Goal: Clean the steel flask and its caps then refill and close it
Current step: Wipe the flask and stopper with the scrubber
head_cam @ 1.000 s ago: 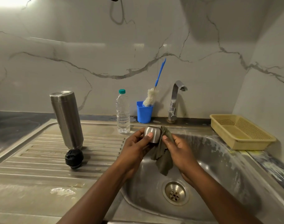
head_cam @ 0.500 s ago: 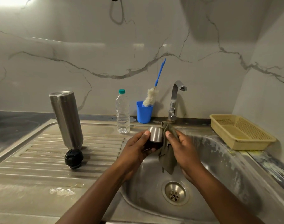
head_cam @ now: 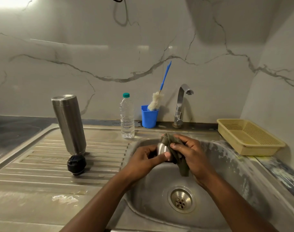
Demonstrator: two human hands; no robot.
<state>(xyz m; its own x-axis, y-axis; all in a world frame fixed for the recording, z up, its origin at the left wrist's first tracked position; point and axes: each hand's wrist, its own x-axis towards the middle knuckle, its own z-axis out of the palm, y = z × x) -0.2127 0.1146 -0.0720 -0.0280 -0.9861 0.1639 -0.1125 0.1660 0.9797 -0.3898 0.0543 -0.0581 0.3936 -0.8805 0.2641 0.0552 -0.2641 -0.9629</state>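
Since the earlier frame the small steel cap (head_cam: 161,147) sits a little lower over the basin and is tipped more on its side, and the olive-grey cloth (head_cam: 173,144) now drapes over its far end instead of hanging beside it. Curled left hand (head_cam: 142,159) fingers grip the smooth, rounded cap, the thumb lying across its near side. The right hand (head_cam: 192,154) pinches the limp, creased cloth against the cap, with a tail of the cloth dangling below. Both hands are above the stainless sink (head_cam: 230,174), whose round perforated drain (head_cam: 181,200) lies at 6 o'clock from them. At 9 o'clock, on the ribbed steel drainboard (head_cam: 34,166), the tall brushed-steel flask (head_cam: 69,124) stands on end, leaning slightly left at the top. A black, knobbly, dome-shaped cap (head_cam: 76,164) lies just in front of its lower end. At 11 o'clock stands a clear ridged plastic bottle (head_cam: 127,116) with a teal screw top and clear liquid inside; its level is hard to tell. Just right of it a blue plastic cup (head_cam: 149,117) holds a bottle brush (head_cam: 157,101) with a fluffy white head and a thin blue handle that leans on the veined marble wall. A curved chrome tap (head_cam: 180,104) rises at 12 o'clock. At 2 o'clock a shallow yellow plastic basket (head_cam: 253,139) with mesh walls rests on the sink's edge. Dark tabletop (head_cam: 7,131) shows far left.
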